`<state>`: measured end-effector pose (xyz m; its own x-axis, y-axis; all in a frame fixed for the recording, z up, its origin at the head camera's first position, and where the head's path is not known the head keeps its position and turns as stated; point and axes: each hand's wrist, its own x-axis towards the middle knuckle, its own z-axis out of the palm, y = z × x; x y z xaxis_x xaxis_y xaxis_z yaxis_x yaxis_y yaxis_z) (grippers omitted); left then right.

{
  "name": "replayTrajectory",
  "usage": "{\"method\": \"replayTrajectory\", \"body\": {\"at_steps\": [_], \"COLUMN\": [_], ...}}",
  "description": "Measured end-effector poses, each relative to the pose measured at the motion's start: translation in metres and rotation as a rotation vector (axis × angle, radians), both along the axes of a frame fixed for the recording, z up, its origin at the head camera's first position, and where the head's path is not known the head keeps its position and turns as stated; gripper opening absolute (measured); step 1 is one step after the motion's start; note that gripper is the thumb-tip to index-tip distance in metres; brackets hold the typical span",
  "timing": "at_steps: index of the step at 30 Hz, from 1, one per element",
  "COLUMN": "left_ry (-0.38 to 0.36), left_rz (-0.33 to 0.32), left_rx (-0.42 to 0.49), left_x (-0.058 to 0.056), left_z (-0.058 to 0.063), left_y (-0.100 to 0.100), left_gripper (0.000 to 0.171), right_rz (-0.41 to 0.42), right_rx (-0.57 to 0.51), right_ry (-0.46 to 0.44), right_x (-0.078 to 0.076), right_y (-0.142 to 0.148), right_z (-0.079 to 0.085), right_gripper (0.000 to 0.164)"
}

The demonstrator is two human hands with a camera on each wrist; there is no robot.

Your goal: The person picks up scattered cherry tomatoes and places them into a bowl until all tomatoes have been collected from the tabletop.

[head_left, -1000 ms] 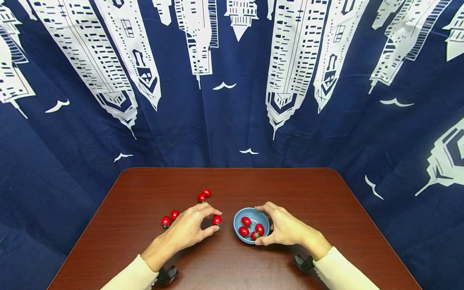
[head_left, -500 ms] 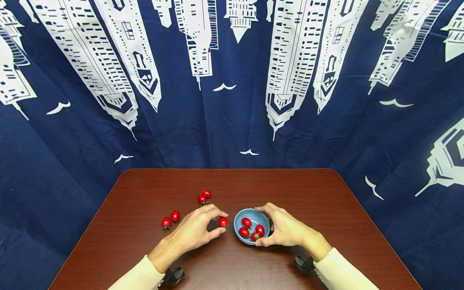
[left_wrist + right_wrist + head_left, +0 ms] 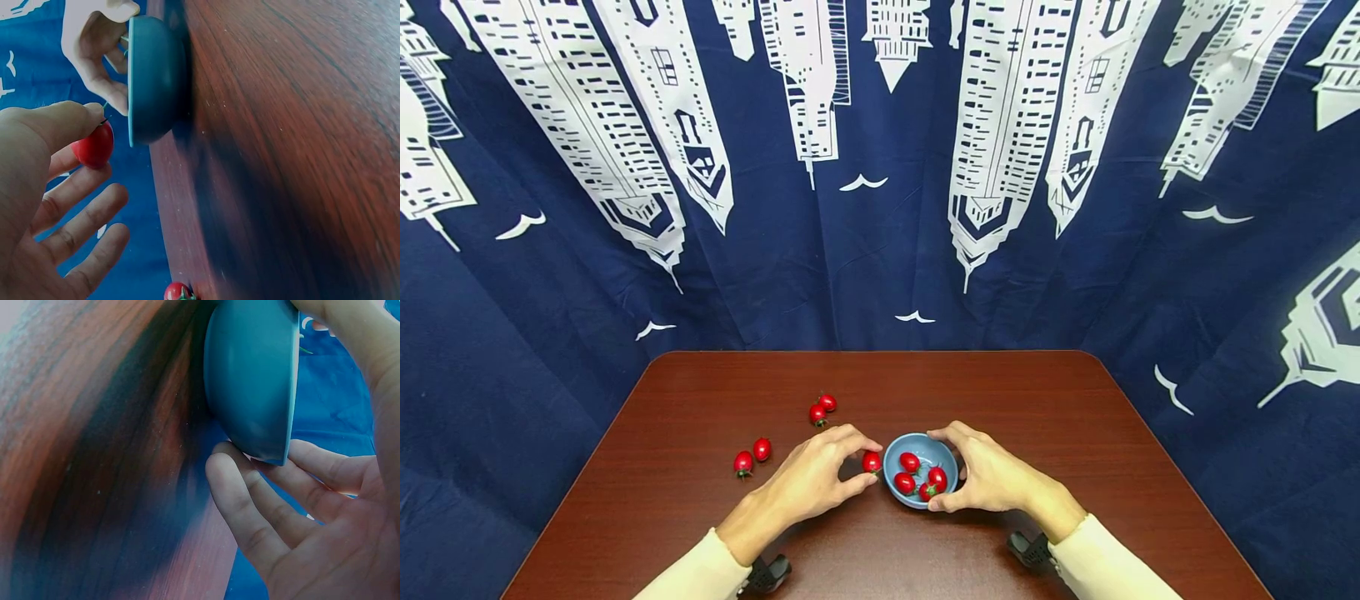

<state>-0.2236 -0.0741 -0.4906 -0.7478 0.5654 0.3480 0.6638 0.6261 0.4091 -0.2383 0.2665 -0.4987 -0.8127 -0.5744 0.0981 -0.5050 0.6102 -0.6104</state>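
Note:
Between thumb and fingertips my left hand (image 3: 812,477) pinches a red cherry tomato (image 3: 95,145) with a green stem, held at the left rim of a small blue bowl (image 3: 895,450). The left wrist view shows that tomato above the table, near the bowl's rim, with the other fingers spread. My right hand (image 3: 992,471) grips the bowl from its right side, thumb at the near rim and fingers round the far side. Inside the bowl lie several cherry tomatoes (image 3: 905,483). In the right wrist view, fingers (image 3: 250,512) reach under the bowl's side (image 3: 253,375).
On the brown table (image 3: 1000,383), two cherry tomatoes (image 3: 817,414) lie beyond my left hand. Two more tomatoes (image 3: 743,463) lie left of it. A dark blue curtain (image 3: 880,258) with white building prints hangs behind the table's far edge.
My left hand has moved right with its tomato, from a short distance off up to the bowl's rim. My right hand and the bowl have stayed in place.

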Motion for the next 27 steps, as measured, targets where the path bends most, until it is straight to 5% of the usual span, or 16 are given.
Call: {"method": "replayTrajectory", "body": {"at_steps": [27], "left_ry": [-0.010], "left_rz": [-0.075], "left_rx": [-0.001], "left_x": [-0.008], "left_z": [0.001], "left_y": [0.033], "left_gripper": [0.039], "right_rz": [0.010], "right_rx": [0.004], "right_ry": [-0.003], "right_x": [0.000], "right_y": [0.001], "right_z": [0.000], "right_gripper": [0.101]}}
